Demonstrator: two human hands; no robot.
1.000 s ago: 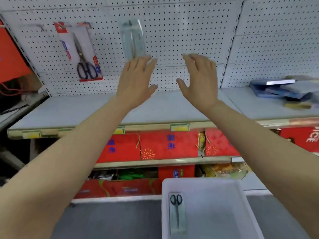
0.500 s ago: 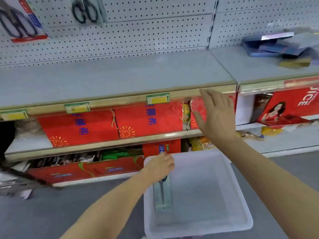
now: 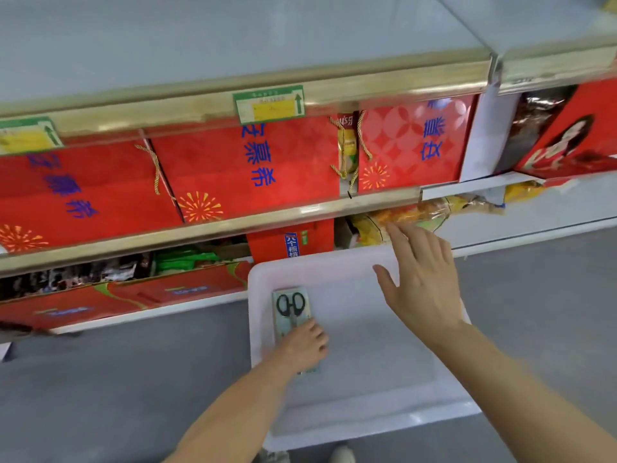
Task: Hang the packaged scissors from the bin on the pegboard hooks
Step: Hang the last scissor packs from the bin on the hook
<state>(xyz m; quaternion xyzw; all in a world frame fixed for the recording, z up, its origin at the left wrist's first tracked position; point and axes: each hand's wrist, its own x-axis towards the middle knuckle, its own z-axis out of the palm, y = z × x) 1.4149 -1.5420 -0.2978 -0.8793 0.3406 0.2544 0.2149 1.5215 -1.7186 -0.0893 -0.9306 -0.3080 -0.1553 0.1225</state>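
Across the upper half of the frame runs the grey metal shelf with its brass-coloured front edge (image 3: 367,85), and under it stand red gift boxes printed with blue characters (image 3: 253,162); half a second ago the white pegboard and the scissors already hung there were in sight at the top, and now the view has tipped down so that they are out of frame. At lower centre sits the white rectangular plastic bin (image 3: 377,426) on the grey floor. Over its far right corner the right hand (image 3: 424,285) hovers with fingers spread wide and straight, holding nothing; it has dropped from shelf height toward the bin. At the bin's left side the left hand (image 3: 302,345) has slid down the pack and now lies over the lower end of the last flat carded pack of black-handled scissors (image 3: 292,307), which rests on the bin floor, handles toward the shelf. The fingers look curled onto the card, though whether they truly pinch it I cannot tell. The pick-up seems under way; lifting and hanging remain.
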